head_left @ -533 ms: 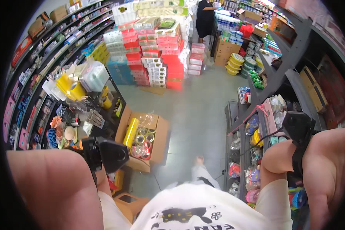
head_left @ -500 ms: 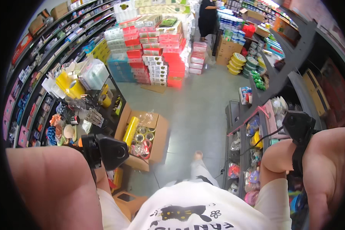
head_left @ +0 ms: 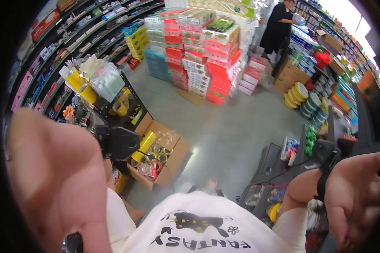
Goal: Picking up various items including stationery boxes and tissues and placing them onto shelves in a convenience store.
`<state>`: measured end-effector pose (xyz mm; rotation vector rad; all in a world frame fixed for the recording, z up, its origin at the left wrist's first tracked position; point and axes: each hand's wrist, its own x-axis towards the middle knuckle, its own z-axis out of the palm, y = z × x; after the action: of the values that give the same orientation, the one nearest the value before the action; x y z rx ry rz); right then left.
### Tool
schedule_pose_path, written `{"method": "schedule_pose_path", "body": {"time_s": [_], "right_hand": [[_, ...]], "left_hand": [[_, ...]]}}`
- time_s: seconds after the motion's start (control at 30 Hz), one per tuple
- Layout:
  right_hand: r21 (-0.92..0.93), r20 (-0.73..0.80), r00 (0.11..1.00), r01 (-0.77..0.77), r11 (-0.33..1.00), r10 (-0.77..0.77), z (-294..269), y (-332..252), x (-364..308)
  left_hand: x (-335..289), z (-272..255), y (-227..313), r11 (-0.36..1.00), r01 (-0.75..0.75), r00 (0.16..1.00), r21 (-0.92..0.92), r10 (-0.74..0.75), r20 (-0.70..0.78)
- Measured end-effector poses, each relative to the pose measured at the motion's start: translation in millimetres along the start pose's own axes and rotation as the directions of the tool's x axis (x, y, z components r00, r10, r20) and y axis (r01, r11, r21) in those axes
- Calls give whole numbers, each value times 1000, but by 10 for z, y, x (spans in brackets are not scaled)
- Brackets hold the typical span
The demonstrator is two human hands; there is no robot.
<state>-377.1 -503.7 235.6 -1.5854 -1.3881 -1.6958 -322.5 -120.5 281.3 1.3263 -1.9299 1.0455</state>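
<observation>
My left hand [head_left: 59,168] is raised large and close at the left, smeared by motion. Its fingers are partly cut off by the dark rim, so their pose is unclear. A black device [head_left: 117,141] is strapped at that wrist. At the right edge, my right hand [head_left: 356,192] shows its palm, with fingers apart and nothing visible in it. Another black device [head_left: 325,152] sits on the right wrist. Closest to my left arm is an open cardboard box [head_left: 173,162] holding tape rolls and a yellow roll [head_left: 143,147].
A black rack [head_left: 128,95] with yellow rolls stands behind the box. Stacked red and white packages [head_left: 198,63] rise ahead, and a person in black [head_left: 276,29] stands beyond them. Dark shelving [head_left: 278,168] with bagged goods runs along my right, near yellow round tubs [head_left: 297,95].
The view has swung left, so the stacks and person appear farther right. Both hands have turned and shifted, bringing my right palm and more of my left hand into sight.
</observation>
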Motion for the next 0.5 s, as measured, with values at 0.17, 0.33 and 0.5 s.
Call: {"method": "schedule_pose_path", "body": {"time_s": [0.17,0.33,0.5], "right_hand": [[65,99,988,-129,989,122,515,720,-575],[232,119,986,-140,963,115,1039,1431,-761],[377,138,959,-280,883,246,1828,2051,-1017]], "left_hand": [[-273,626,-707,951,303,952,-63,-299,66],[-730,717,-1401,973,229,972,7,-228,-63],[-1160,798,-2089,932,337,931,132,-309,-195]]}}
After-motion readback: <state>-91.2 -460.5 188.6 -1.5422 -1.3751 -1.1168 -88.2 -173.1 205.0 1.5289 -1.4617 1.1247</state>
